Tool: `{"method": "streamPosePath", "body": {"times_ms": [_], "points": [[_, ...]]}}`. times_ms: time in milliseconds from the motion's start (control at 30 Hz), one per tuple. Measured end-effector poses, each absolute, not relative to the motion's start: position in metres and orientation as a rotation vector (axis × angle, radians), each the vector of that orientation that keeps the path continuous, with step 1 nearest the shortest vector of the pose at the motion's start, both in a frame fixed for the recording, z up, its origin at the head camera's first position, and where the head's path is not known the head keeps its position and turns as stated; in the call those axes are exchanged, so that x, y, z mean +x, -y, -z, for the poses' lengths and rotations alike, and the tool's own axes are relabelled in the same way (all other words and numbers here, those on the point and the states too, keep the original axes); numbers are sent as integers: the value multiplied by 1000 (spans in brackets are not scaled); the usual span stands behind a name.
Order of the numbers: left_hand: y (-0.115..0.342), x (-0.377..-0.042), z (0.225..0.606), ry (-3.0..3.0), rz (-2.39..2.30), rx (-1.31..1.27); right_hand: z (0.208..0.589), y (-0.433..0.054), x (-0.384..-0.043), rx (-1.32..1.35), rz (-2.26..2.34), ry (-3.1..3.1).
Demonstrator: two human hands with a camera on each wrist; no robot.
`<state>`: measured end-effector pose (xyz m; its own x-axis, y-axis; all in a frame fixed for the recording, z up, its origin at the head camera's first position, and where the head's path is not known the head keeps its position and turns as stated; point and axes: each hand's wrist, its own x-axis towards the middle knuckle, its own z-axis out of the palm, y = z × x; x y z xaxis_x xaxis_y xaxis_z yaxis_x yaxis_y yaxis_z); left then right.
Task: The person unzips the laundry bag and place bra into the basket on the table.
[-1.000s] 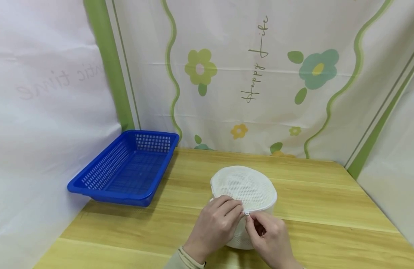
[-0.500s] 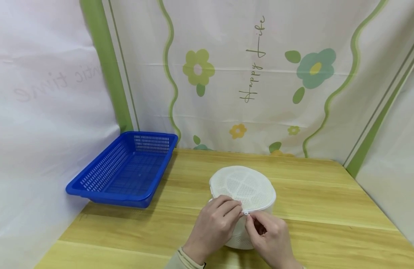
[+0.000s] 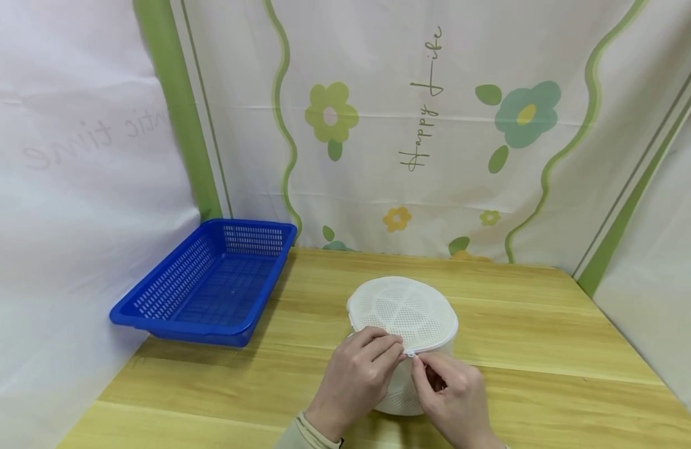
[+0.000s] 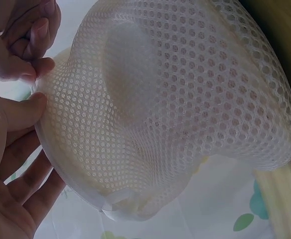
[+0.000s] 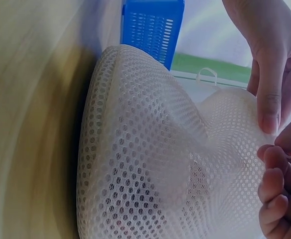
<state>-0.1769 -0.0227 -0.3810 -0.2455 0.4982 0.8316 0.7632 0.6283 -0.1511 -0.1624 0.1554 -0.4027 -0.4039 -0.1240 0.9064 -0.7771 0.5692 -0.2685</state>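
Note:
A white mesh laundry bag [image 3: 404, 308], drum-shaped with a round lid, stands on the table in the head view. My left hand [image 3: 359, 377] pinches its zipped rim at the front, thumb below and fingers over the edge. Right beside it, my right hand [image 3: 454, 396] pinches the small white zipper pull [image 3: 411, 355] between thumb and forefinger, the other fingers curled in. The side of the mesh bag [image 4: 210, 84] sags inward in the left wrist view. A fabric loop [image 5: 207, 74] sticks up from the far rim in the right wrist view. What the bag contains is unclear.
A blue plastic basket [image 3: 275, 284] with slotted walls stands at the left of the wooden table [image 3: 547, 349]. Printed white curtains [image 3: 368, 168] hang behind and at both sides.
The head view has shifted slightly. The bag's lid has edged a little to the left, while both hands keep nearly the same place and the same pinch.

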Motion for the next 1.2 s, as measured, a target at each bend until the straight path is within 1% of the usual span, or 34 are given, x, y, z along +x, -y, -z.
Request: {"method": "streamPosePath", "body": {"times_ms": [1200], "points": [[23,-178,382,1885,348,-1000,404,-159,-163,661,-847,1874]]}}
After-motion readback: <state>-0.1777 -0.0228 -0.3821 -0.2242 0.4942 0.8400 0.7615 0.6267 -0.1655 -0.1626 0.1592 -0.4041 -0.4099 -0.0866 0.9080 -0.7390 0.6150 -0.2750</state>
